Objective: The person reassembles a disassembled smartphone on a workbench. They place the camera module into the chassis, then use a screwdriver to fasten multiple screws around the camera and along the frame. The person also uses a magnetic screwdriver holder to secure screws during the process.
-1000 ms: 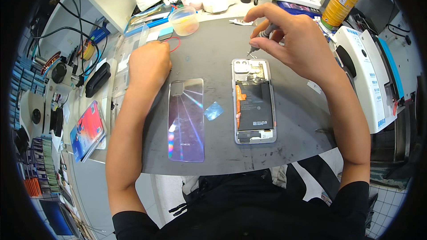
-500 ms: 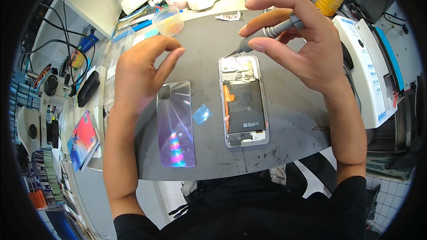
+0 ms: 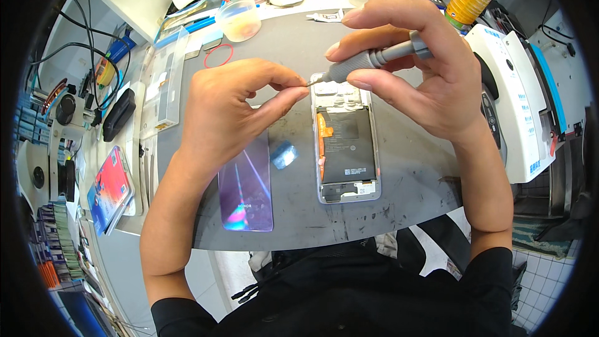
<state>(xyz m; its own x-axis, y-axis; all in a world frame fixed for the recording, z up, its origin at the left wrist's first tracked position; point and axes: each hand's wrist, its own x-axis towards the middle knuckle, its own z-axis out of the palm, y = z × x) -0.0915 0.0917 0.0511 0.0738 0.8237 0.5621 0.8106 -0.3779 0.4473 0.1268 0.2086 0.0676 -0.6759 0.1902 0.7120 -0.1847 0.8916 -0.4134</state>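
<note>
My right hand (image 3: 430,72) holds a grey screwdriver (image 3: 359,64) between thumb and fingers, tilted with its thin tip pointing down and left. My left hand (image 3: 231,103) meets that tip, thumb and forefinger pinched together around it; anything tiny between them is hidden. Below the screwdriver lies an opened smartphone (image 3: 350,150), its black battery and an orange flex cable exposed. The tip is above the phone's upper left corner. A shiny purple phone back cover (image 3: 246,190) lies to the left, its upper part covered by my left hand and wrist.
A small blue film piece (image 3: 284,155) rests between cover and phone on the dark grey mat (image 3: 299,224). Farther back are a clear tub (image 3: 238,22), a red rubber band (image 3: 218,56) and a small white tube (image 3: 326,17). A white machine (image 3: 511,100) stands at right.
My left hand has moved right and its fingers have closed at the screwdriver tip. The screwdriver has lifted slightly and shifted left from the phone's top edge.
</note>
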